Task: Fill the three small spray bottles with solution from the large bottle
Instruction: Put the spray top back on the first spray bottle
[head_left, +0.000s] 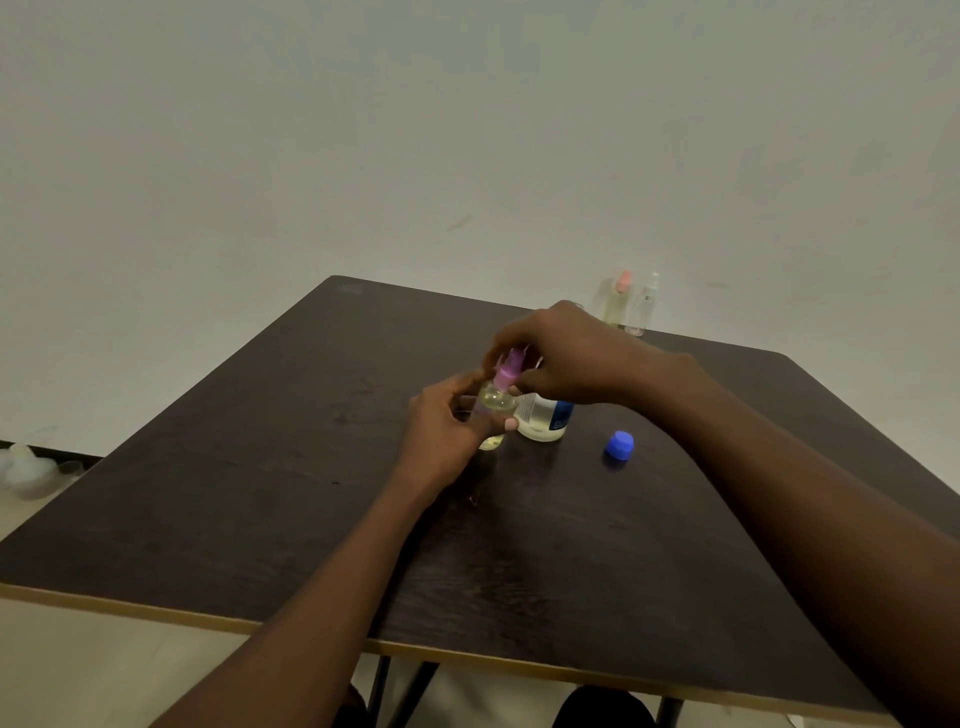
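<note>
Hands meet over the middle of the dark table (260, 519): the left hand (441, 436) is wrapped around a small spray bottle (496, 400) holding pale liquid, while the right hand (566, 353) pinches its purple spray top (506, 371) from above — apparently screwing it on. Keep the bottle upright and turn gently until snug. The large bottle (545, 415) stands open just behind, its blue cap (619, 445) to the right; two more small bottles (631, 304) wait at the far edge.
</note>
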